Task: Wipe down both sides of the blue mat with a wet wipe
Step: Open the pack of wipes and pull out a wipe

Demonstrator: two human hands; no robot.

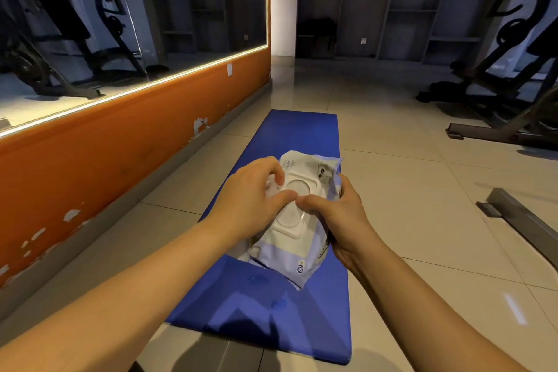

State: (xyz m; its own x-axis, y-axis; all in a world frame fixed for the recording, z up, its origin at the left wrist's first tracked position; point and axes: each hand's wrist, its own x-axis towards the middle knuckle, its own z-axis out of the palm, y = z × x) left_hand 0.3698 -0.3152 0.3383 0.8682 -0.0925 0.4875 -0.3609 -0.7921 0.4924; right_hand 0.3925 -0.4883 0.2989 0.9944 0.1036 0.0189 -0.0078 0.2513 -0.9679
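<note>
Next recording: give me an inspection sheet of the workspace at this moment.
Surface: blue mat lies flat on the tiled floor, running away from the person; two small darker spots near its close end.
Job's things: wet wipe pack held above the mat; no loose wipe seen.
Clutter: nothing seen.
Hands: left hand has fingers curled at the pack's lid; right hand grips the pack's right side, thumb on the lid.
Cables: nothing seen.
Surroundings: mirror above an orange wall on the left; exercise machine on the right; shelving at the back.
</note>
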